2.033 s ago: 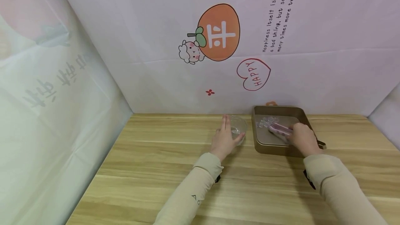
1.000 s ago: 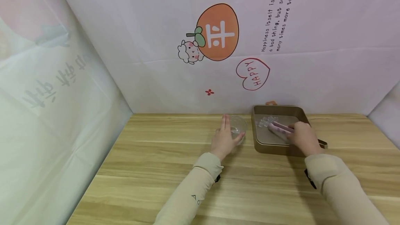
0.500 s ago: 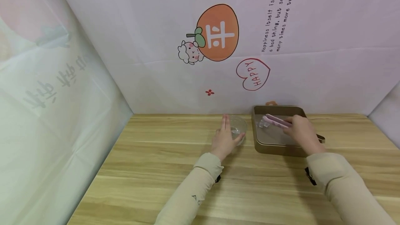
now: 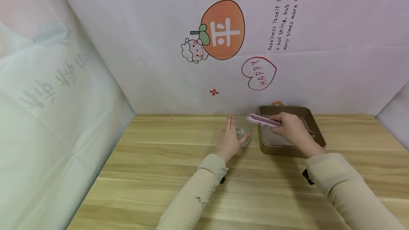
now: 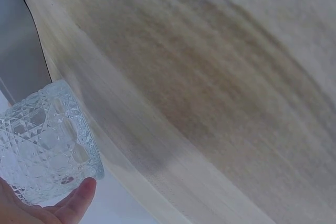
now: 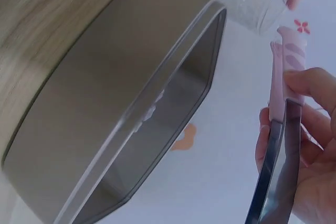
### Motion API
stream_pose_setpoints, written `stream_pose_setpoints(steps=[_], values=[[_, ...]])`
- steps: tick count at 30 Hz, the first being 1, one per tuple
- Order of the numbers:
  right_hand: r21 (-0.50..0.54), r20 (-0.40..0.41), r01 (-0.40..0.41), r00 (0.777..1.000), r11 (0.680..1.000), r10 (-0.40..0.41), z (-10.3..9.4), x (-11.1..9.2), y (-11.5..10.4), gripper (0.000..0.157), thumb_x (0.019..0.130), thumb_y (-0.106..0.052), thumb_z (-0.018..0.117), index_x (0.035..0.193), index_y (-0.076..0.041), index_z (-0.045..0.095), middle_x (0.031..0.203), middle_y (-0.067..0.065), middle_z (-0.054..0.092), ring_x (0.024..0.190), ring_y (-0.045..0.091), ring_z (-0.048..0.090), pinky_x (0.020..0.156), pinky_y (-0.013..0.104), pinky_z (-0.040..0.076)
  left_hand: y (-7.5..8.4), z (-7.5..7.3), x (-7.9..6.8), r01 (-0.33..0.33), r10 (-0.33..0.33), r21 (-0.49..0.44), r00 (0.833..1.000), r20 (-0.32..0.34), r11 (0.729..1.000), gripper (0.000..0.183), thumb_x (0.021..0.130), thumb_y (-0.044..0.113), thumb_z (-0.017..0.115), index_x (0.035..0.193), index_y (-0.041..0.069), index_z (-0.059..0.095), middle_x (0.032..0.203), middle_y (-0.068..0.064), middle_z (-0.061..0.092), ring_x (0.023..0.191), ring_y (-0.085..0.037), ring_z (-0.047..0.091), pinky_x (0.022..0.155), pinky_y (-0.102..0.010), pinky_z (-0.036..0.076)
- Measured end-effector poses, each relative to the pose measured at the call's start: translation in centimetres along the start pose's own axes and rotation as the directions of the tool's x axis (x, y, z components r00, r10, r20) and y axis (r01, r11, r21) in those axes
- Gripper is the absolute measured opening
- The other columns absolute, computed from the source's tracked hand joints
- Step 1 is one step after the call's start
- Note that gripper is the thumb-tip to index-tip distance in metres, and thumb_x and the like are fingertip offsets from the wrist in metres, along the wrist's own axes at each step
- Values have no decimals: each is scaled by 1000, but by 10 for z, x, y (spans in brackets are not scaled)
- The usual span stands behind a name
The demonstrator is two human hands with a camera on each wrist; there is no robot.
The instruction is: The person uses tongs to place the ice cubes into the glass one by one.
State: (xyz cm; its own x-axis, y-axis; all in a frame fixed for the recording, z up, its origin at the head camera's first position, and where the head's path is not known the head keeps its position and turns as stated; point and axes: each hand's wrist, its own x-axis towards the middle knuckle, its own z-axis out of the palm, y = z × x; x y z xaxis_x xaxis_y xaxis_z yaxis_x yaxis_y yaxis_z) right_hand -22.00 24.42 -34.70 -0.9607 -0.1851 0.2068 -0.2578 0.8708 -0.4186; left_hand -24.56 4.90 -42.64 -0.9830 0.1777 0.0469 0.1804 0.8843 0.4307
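Note:
My left hand (image 4: 229,142) holds a clear cut-glass cup (image 5: 50,142), thumb on the near side and straight fingers along the left side. My right hand (image 4: 291,127) grips a pair of tongs (image 4: 263,120) with pink tips and a metal body. The tongs' tips are nearly together, above the cup's right rim; whether a piece lies between them is too small to tell. Under the right hand stands a shallow bronze-coloured metal box (image 4: 284,150). Small clear pieces like ice cubes (image 6: 148,115) lie inside it, mostly hidden by the hand and tongs.
Cup and box stand side by side on the wood-grain table (image 4: 172,173), near its back edge. Behind them hangs a white printed cloth (image 4: 159,84). Another pale cloth (image 4: 80,116) closes off the left side.
My right hand has lifted the tongs from the clear pieces in the box and moved them left to above the cup. My left hand has stayed at the cup.

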Motion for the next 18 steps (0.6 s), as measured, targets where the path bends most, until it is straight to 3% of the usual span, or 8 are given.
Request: stream_pose_setpoints(steps=[13,18], values=[[-27,61,74,996,997,-72,14,4,-8,30,78,-2,70,106,9,68,97,25,68,77,30,63,67,45,53,-1,-1,-1,5,-5,-19,1000,8,1000,93,90,64,47,155,15,3,163,3,1,126,-32,53,80,-33,56],[-28,68,86,994,996,-84,17,5,-10,30,78,-1,68,106,10,68,98,25,68,78,31,64,68,45,54,-2,-2,-2,3,-3,-9,1000,7,1000,92,90,65,45,155,15,3,163,3,1,125,-31,53,80,-33,56]])
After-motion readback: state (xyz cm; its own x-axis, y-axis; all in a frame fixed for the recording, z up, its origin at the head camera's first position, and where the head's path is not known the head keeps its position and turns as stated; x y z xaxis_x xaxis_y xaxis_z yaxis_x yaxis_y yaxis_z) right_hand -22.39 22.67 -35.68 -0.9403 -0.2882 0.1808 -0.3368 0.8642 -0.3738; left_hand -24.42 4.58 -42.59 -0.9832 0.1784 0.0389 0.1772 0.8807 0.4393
